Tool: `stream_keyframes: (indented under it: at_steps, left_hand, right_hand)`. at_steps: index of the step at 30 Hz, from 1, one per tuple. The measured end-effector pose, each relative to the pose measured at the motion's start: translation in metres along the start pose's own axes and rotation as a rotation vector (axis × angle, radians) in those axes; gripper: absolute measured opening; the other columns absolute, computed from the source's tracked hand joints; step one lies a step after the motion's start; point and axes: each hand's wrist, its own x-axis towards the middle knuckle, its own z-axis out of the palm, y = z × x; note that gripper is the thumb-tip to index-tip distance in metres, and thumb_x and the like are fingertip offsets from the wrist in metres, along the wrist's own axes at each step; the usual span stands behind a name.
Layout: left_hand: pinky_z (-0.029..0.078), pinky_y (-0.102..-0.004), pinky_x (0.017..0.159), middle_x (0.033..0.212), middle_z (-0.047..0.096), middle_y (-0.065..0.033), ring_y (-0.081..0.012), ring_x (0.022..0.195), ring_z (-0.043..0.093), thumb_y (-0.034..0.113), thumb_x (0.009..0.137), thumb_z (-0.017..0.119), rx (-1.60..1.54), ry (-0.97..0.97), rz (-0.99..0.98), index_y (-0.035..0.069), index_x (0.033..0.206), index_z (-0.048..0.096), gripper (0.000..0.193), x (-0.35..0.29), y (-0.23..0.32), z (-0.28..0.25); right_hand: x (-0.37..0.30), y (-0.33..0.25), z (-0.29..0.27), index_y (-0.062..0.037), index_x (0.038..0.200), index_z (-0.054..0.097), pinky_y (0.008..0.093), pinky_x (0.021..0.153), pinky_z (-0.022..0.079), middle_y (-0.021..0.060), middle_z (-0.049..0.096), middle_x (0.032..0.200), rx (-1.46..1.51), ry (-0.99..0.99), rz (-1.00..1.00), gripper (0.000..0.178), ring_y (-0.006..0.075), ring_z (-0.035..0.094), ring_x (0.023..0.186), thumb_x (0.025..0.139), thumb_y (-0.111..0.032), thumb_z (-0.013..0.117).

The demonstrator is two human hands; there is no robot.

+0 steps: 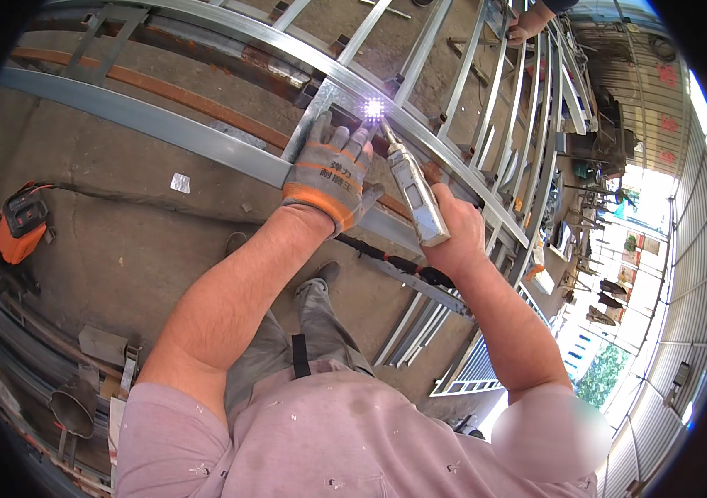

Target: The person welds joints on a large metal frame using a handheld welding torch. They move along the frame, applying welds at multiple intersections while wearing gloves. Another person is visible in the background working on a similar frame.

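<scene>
My left hand (333, 170), in a grey work glove with an orange cuff, lies on a short flat metal crosspiece (312, 116), its fingers spread and pointing away from me. Wrapped around a silver handheld welding gun (416, 195) is my bare right hand (460, 228). The gun's thin nozzle points at the long galvanised square tube (287, 46), close to my left fingertips. At the nozzle tip a bright white-violet glare (373, 109) hides the joint. A dark cable (399, 261) hangs below the gun.
A nearer metal rail (154, 124) runs left of my glove. Parallel tubes (461, 79) form a frame ahead, with another person's hand (524, 29) at its far end. On the floor at left stands an orange-and-black machine (21, 224); my shoe (320, 275) is below the rail.
</scene>
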Motion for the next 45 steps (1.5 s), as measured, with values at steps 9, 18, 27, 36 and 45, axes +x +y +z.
stream_keyframes:
  at_steps: [9,18,27,36,45]
  left_hand:
    - [0.017,-0.0557,0.14,0.173,0.051,-0.0089,-0.0306,0.156,0.049,0.066,0.107,0.057,-0.037,0.082,-0.003,0.01,0.162,0.059,0.078,0.0,0.0,0.009]
    - [0.02,-0.0559,0.14,0.172,0.054,-0.0099,-0.0329,0.156,0.053,0.066,0.106,0.058,-0.038,0.122,-0.019,0.011,0.159,0.063,0.077,0.0,0.001,0.012]
    - [0.02,-0.0585,0.139,0.169,0.057,-0.0099,-0.0318,0.153,0.054,0.064,0.106,0.059,-0.017,0.176,-0.015,0.011,0.157,0.064,0.073,0.001,0.0,0.019]
    - [0.023,-0.058,0.138,0.17,0.055,-0.0086,-0.0311,0.155,0.052,0.061,0.105,0.061,-0.042,0.145,0.002,0.01,0.153,0.067,0.071,0.001,-0.001,0.013]
    - [0.025,-0.0544,0.136,0.162,0.06,-0.0085,-0.0281,0.145,0.055,0.064,0.106,0.061,-0.036,0.064,0.0,0.008,0.157,0.062,0.076,0.001,0.001,0.002]
  right_hand:
    - [-0.001,0.005,0.004,-0.0094,0.114,0.058,0.0581,0.083,0.058,0.0207,0.077,0.094,0.023,0.032,-0.006,0.037,0.0469,0.075,0.096,0.085,-0.013,0.081]
    - [-0.002,0.004,0.002,-0.0093,0.115,0.057,0.0579,0.084,0.059,0.0196,0.078,0.096,-0.022,-0.006,0.039,0.04,0.0457,0.076,0.097,0.086,-0.016,0.083]
    - [-0.005,0.009,0.003,-0.0094,0.115,0.056,0.058,0.083,0.059,0.0195,0.078,0.095,-0.021,0.009,0.015,0.041,0.046,0.076,0.096,0.085,-0.017,0.084]
    - [-0.007,0.008,0.0,-0.0099,0.118,0.057,0.058,0.084,0.059,0.0192,0.078,0.097,-0.039,-0.028,0.05,0.045,0.0462,0.076,0.097,0.085,-0.019,0.086]
    - [-0.011,0.012,-0.002,-0.0115,0.127,0.06,0.0577,0.084,0.059,0.0197,0.079,0.099,-0.037,-0.014,0.038,0.051,0.0459,0.076,0.098,0.084,-0.019,0.086]
